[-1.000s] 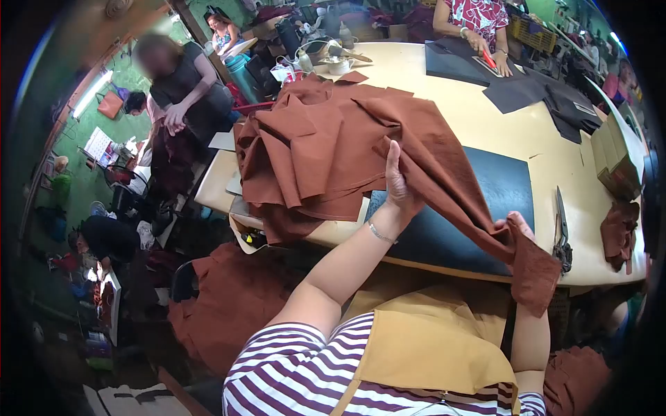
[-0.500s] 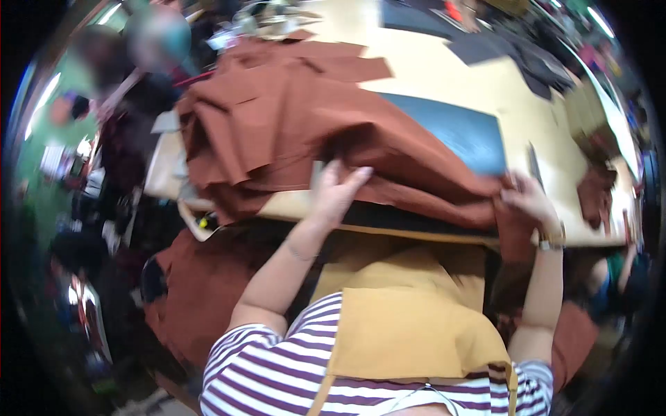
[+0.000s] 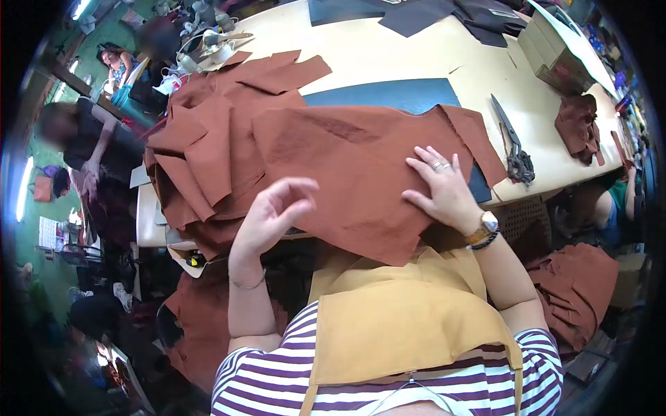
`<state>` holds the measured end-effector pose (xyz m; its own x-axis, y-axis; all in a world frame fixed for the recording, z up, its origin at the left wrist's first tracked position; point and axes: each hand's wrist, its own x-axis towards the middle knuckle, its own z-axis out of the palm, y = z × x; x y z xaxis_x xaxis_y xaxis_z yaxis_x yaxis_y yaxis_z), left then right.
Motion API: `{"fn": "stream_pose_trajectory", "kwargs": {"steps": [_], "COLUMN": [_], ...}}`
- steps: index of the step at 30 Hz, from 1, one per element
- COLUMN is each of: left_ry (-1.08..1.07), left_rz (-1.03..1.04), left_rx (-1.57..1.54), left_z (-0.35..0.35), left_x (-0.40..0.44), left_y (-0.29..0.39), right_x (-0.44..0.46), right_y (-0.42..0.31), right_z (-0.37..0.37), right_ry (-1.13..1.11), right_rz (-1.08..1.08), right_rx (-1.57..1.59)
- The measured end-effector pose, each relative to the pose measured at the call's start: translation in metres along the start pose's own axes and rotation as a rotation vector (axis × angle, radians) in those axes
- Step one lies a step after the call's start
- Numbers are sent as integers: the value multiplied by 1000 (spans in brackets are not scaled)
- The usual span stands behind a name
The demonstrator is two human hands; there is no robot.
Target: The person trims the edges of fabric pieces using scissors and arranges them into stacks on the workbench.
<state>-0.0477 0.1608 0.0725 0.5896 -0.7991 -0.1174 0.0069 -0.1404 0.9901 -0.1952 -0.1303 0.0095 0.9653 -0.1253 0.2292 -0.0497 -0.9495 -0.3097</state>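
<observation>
The right hand (image 3: 447, 191) is spread flat on the rust-brown cloth panel (image 3: 347, 166), thumb and fingers apart, pressing rather than gripping; the left hand (image 3: 274, 215) is loosely curled at the panel's near left edge, thumb apart from the fingers, nothing seen clamped in it, and whether it touches the cloth cannot be told. The panel lies across the dark cutting mat (image 3: 395, 93), its near corner hanging past the front edge of the worktable (image 3: 479, 69) towards the mustard apron (image 3: 416, 326). Risk: should the right hand lift, the overhanging corner could draw the cloth off the edge. The wristwatch (image 3: 490, 222) and dark bracelet (image 3: 482, 240) could snag a raw edge if the wrist drags low. The right end is turned over in a flap; pressure there could set a crease. On the left the panel meets the heaped brown cloth pieces (image 3: 201, 152), so a sharp pull could bring loose pieces along through friction. Just beyond the flap lie the metal shears (image 3: 510, 132), points away from the person; a careless sweep rightward could catch cloth on the blades
</observation>
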Motion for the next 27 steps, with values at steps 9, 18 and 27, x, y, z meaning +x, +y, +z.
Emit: {"fn": "stream_pose_trajectory", "kwargs": {"steps": [9,18,27], "left_ry": [293,352,756], "left_rz": [-13,347,67], "left_rx": [1321,930,1263], "left_z": [62,35,-34], "left_x": [30,50,101], "left_y": [-65,-42,-69], "right_x": [11,0,-7], "right_y": [63,39,35], "right_z": [-20,-19,-3], "right_ry": [56,120,18], "right_rz": [339,77,157], "right_rx": [-160,-123,-137]}}
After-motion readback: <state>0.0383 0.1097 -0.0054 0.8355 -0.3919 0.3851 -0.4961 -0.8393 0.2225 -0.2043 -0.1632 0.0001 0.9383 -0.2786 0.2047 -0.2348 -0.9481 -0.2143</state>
